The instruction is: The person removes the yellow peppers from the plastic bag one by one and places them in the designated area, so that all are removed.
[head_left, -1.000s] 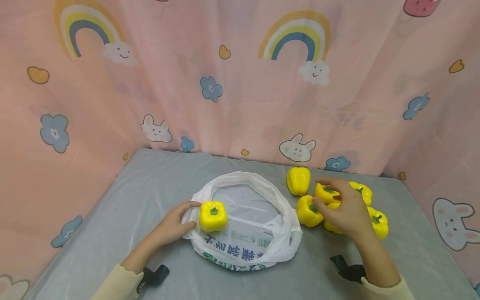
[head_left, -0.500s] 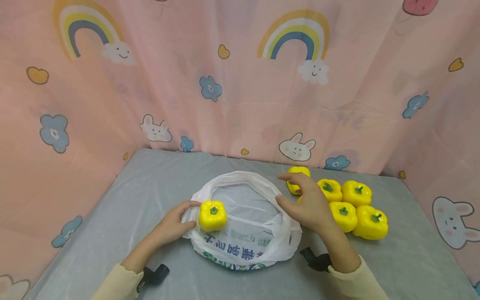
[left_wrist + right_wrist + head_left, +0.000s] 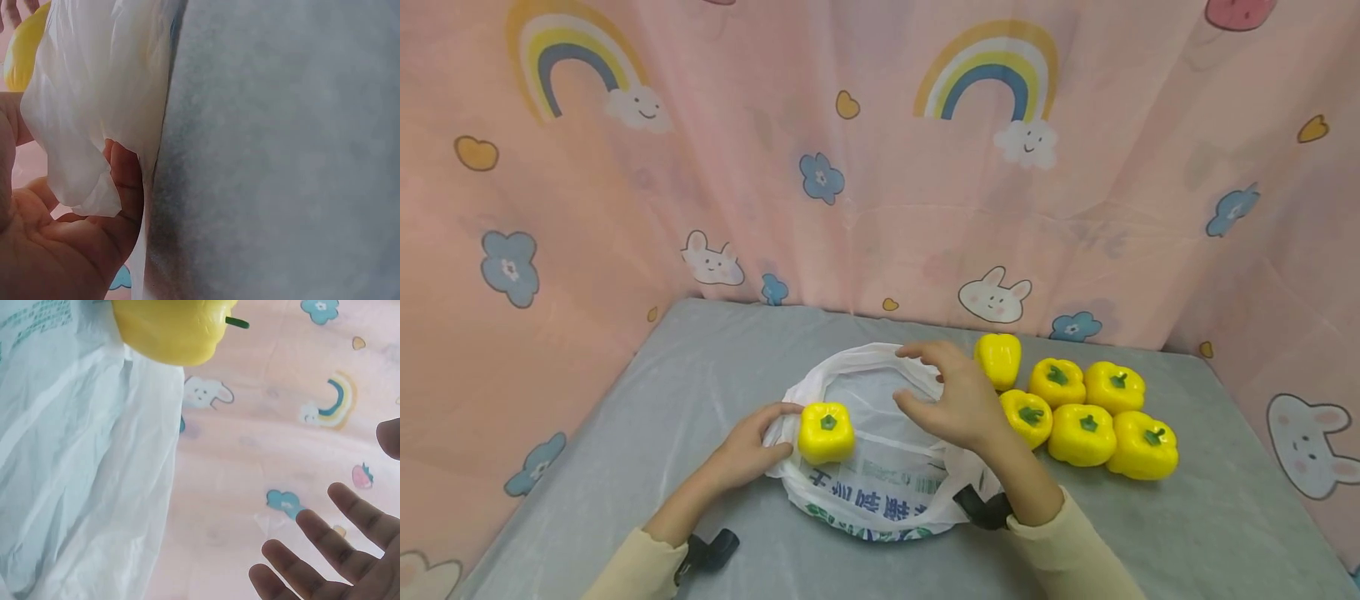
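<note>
A white plastic bag [image 3: 842, 362] with dark printing lies with its mouth spread in the head view. My left hand [image 3: 748, 451] holds its left rim; in the left wrist view curled fingers [image 3: 128, 181] lie against the crumpled plastic [image 3: 94, 100]. One yellow bell pepper [image 3: 826, 443] sits at the inner left side of the mouth, beside my left fingertips. Over the right part of the bag hovers my right hand [image 3: 957, 400], holding nothing. The right wrist view shows its fingers [image 3: 331, 547] spread apart, with the pepper [image 3: 172, 328] beyond the bag.
Right of the bag, several more yellow bell peppers [image 3: 1082, 437] stand close together on the grey cloth [image 3: 1225, 533]; one pepper [image 3: 999, 362] lies at the back. A pink patterned curtain [image 3: 880, 217] closes off the back and sides.
My right hand has moved left from above the pepper group to over the bag, uncovering those peppers. My left hand, the bag and the pepper in its mouth have stayed put.
</note>
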`<state>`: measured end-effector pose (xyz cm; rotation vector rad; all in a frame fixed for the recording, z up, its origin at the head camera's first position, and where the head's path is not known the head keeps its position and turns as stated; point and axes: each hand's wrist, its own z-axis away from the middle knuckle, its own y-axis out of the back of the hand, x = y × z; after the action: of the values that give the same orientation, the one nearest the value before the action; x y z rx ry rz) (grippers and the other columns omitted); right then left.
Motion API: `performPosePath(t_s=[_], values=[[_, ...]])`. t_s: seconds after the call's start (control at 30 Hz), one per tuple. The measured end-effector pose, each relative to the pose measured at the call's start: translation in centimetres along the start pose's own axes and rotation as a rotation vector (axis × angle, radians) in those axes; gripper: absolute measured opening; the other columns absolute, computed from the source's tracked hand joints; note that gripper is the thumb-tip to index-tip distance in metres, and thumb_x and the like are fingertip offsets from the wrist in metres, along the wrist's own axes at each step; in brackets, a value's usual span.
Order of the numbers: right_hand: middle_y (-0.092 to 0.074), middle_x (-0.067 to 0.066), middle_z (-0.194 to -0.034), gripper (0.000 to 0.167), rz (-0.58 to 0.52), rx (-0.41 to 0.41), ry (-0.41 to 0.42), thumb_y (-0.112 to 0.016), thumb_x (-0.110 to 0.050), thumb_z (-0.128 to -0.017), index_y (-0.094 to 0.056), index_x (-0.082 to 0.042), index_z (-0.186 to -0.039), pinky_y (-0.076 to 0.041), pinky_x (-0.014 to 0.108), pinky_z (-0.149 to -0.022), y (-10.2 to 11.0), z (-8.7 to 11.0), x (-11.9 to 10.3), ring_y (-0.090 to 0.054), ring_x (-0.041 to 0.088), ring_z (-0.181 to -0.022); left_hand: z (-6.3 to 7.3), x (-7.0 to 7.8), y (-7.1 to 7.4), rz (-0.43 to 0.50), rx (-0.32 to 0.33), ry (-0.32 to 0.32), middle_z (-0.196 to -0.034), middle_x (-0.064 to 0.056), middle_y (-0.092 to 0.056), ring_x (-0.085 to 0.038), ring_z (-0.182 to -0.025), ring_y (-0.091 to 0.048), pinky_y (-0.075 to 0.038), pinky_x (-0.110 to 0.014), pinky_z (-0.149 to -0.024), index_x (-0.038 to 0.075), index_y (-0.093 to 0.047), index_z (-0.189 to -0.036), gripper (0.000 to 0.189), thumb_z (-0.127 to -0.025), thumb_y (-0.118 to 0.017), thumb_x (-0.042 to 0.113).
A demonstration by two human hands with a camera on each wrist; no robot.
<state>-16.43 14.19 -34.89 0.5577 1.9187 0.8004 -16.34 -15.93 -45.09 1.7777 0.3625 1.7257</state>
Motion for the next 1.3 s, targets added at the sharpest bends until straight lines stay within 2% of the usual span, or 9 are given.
performPosePath(t_s=[0.23,0.43,0.53,0.93,1.1,1.3], values=[[-0.061,-0.001,-0.126,0.045,0.020,-0.051,0.014,-0.070,-0.035,-0.080,-0.061,-0.023,-0.122,-0.055,0.041,-0.086,-1.9,-0.9,-0.8,-0.060,0.022,-0.110,0.1,0.2,0.1,0.004,-0.003,-0.004,-0.140,-0.015,-0.052,-0.038,-0.133,-0.045,-0.032,-0.060,-0.109,0.019,-0.056,-0.130,0.048,-0.083,-0.062,0.011],[-0.059,-0.004,-0.129,0.047,0.032,-0.117,-0.005,-0.072,-0.040,-0.078,-0.061,-0.025,-0.121,-0.050,0.045,-0.096,-3.8,-1.1,-1.9,-0.057,0.020,-0.116,0.2,0.2,0.0,0.003,-0.002,-0.018,-0.139,-0.015,-0.053,-0.038,-0.132,-0.046,-0.033,-0.059,-0.109,0.018,-0.057,-0.129,0.047,-0.083,-0.062,0.010],[-0.058,-0.005,-0.127,0.048,0.033,-0.146,-0.016,-0.072,-0.042,-0.077,-0.061,-0.025,-0.121,-0.050,0.045,-0.096,-4.6,-1.2,-2.2,-0.056,0.020,-0.117,0.1,0.2,0.0,0.004,-0.005,-0.020,-0.139,-0.014,-0.053,-0.038,-0.132,-0.045,-0.032,-0.060,-0.110,0.019,-0.057,-0.129,0.047,-0.083,-0.062,0.010],[-0.054,0.005,-0.136,0.067,0.108,-0.310,-0.029,-0.070,-0.050,-0.076,-0.054,-0.023,-0.135,-0.049,0.054,-0.095,-7.6,-1.3,-2.2,-0.053,0.028,-0.121,0.2,0.0,0.1,-0.010,0.004,-0.061,-0.138,-0.015,-0.054,-0.038,-0.130,-0.047,-0.035,-0.060,-0.108,0.018,-0.057,-0.129,0.047,-0.083,-0.062,0.010],[-0.051,0.007,-0.140,0.070,0.109,-0.329,-0.028,-0.070,-0.050,-0.075,-0.052,-0.023,-0.137,-0.048,0.053,-0.097,-8.4,-1.3,-2.0,-0.052,0.030,-0.123,0.2,0.0,0.1,-0.016,0.003,-0.078,-0.137,-0.016,-0.055,-0.039,-0.130,-0.047,-0.035,-0.060,-0.107,0.017,-0.057,-0.129,0.047,-0.083,-0.062,0.010],[-0.051,0.006,-0.138,0.068,0.087,-0.331,-0.034,-0.073,-0.047,-0.074,-0.054,-0.023,-0.135,-0.049,0.050,-0.097,-8.9,-1.4,-2.2,-0.054,0.027,-0.120,0.2,0.1,0.2,-0.017,-0.008,-0.054,-0.139,-0.016,-0.053,-0.040,-0.132,-0.045,-0.034,-0.062,-0.107,0.017,-0.056,-0.130,0.048,-0.083,-0.062,0.011]])
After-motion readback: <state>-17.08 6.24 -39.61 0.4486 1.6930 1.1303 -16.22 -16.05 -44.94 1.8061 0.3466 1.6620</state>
